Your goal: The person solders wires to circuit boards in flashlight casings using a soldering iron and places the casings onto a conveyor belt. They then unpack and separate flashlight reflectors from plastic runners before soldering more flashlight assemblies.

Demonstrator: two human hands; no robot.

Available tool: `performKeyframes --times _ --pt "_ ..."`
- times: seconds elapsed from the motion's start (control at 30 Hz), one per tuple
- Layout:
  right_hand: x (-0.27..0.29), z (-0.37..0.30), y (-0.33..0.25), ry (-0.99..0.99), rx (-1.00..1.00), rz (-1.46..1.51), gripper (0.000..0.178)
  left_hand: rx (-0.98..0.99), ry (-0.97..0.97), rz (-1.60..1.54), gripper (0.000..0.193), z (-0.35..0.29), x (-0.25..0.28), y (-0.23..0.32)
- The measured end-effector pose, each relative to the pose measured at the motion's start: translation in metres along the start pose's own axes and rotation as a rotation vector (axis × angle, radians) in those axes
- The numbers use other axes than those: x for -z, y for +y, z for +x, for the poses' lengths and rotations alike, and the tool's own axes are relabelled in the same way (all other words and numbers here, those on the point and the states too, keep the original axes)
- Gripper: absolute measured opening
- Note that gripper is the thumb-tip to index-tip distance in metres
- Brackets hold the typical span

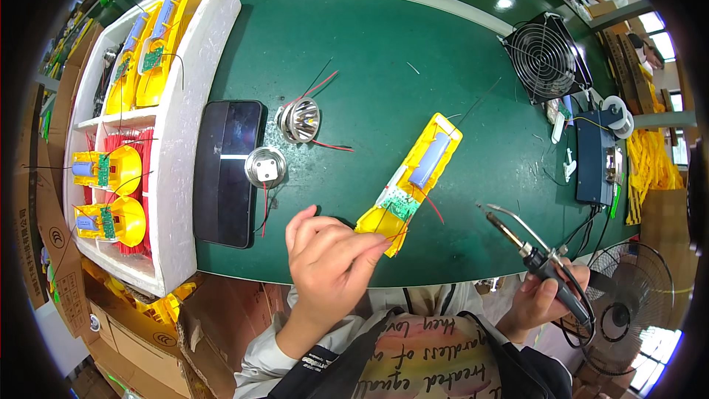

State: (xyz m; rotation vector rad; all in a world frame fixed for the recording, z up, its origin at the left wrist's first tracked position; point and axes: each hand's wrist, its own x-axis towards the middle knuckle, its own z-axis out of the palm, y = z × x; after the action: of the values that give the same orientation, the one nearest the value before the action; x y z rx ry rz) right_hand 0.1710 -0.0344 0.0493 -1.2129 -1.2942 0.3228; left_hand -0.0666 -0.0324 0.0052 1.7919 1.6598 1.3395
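A long yellow plastic housing (375, 223) lies slanted on the bench in front of me, with a blue cylindrical battery (430, 159) and a green circuit board (399, 205) inside. Thin red and black wires stick out of it. My left hand (325, 257) is closed at the housing's near end, thumb and forefinger pinched; whether a wire is also between them is hidden. To the right, my right hand (543, 297) grips a soldering iron (552, 275) with a thin curved metal tube alongside. Its tip points toward the housing, apart from it.
Two silver reflector cups (300, 120) with wires sit left of centre, beside a dark phone-like slab (231, 173). A white foam box (185, 52) holds several yellow housings at the left. At the right stand a black fan (545, 58), a blue soldering station (595, 159) and a solder spool (619, 116).
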Motion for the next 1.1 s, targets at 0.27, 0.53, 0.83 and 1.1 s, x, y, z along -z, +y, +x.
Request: performKeyframes --times 0.27,0.53,0.83,1.1 --pt "-0.018 -0.007 -0.016 -0.299 -0.013 0.066 0.046 0.047 0.127 0.155 0.014 0.002 -0.019 0.011" --pt "-0.013 -0.004 -0.012 -0.615 -0.113 0.006 0.04 0.089 0.089 0.188 0.013 0.002 -0.018 0.011" --pt "-0.015 -0.004 -0.009 -0.603 -0.186 0.059 0.04 0.072 0.08 0.194 0.014 0.002 -0.018 0.01" --pt "-0.018 -0.007 -0.01 -0.527 -0.205 0.05 0.042 0.067 0.107 0.199 0.014 0.001 -0.02 0.01"
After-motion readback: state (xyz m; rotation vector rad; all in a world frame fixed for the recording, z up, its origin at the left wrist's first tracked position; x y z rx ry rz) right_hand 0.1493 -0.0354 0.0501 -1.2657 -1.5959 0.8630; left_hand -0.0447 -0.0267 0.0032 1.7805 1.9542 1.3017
